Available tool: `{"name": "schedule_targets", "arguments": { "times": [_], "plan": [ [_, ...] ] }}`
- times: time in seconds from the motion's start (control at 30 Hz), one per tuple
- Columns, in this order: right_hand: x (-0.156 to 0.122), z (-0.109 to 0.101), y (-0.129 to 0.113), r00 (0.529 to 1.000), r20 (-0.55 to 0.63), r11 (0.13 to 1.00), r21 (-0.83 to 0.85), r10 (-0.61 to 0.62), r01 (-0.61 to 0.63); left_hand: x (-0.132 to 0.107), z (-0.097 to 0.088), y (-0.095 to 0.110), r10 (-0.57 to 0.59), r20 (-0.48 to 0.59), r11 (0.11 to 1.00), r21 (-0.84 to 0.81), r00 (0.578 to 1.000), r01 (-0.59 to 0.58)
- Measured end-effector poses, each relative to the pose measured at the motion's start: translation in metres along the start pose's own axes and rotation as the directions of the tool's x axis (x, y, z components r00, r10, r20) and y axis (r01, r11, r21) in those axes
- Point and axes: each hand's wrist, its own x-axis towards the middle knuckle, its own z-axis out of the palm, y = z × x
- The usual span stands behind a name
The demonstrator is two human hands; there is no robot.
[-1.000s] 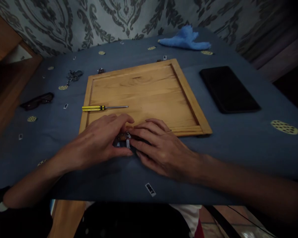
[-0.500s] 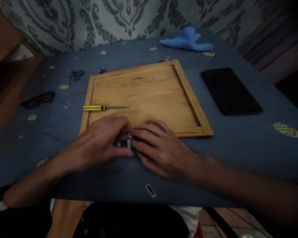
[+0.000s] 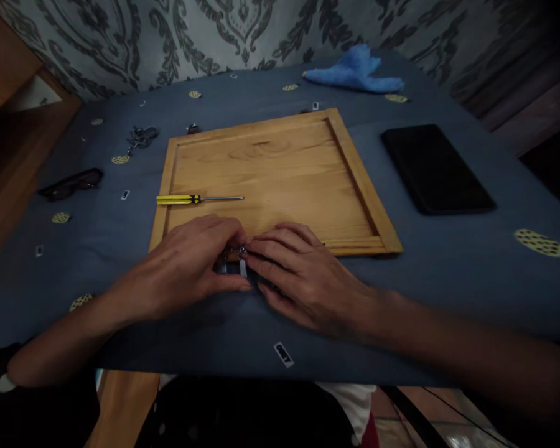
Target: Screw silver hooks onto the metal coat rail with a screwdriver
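A: State the landmark.
B: The framed wooden panel [image 3: 270, 167], lying flat on the blue-grey tablecloth [image 3: 214, 351].
A: Where is the small metal fitting [image 3: 243, 267]?
B: At the panel's near edge, between the two hands. Fingers cover most of it, so its full shape is hidden.
A: Left hand [image 3: 191, 266]?
B: At the near edge of the panel, on the left. The thumb stands apart from the curled fingers, arching around the fitting. Whether the fingertips pinch it, I cannot tell.
A: Right hand [image 3: 303, 274]?
B: At the same edge, just right of the fitting. Its fingers lie close together, tips by the fitting; any grip I cannot confirm.
A: Other items?
B: A yellow-and-black screwdriver [image 3: 180, 199] rests on the panel's left side, tip pointing right. Dark sunglasses [image 3: 72, 185] lie left of the panel, a black tablet-like slab [image 3: 436, 169] right of it, and a blue cloth [image 3: 354, 71] beyond its far right corner.
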Motion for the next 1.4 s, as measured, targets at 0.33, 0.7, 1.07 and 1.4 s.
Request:
{"name": "schedule_targets", "arguments": {
  "times": [0.33,0.7,1.07,1.4],
  "plan": [
    [0.0007,0.0009,0.0012,1.0,-0.003,1.0,0.009,-0.01,0.01,0.0012,-0.0003,0.0004,0.011,0.0,1.0,-0.004,1.0,-0.011],
    [0.0019,-0.001,0.0015,1.0,0.015,1.0,-0.005,-0.01,0.01,0.0014,-0.0015,0.0018,0.04,-0.006,0.999,0.028,0.999,-0.04],
    [0.0013,0.0005,0.0009,1.0,0.014,0.999,-0.039,-0.021,0.021,0.0016,-0.0014,0.0016,0.022,-0.002,1.0,0.008,1.0,-0.022],
    [0.0017,-0.004,-0.0003,0.994,0.094,0.99,-0.13,-0.048,0.06,0.0015,-0.002,0.0025,0.007,0.009,1.0,-0.012,1.0,-0.007]
  ]
}}
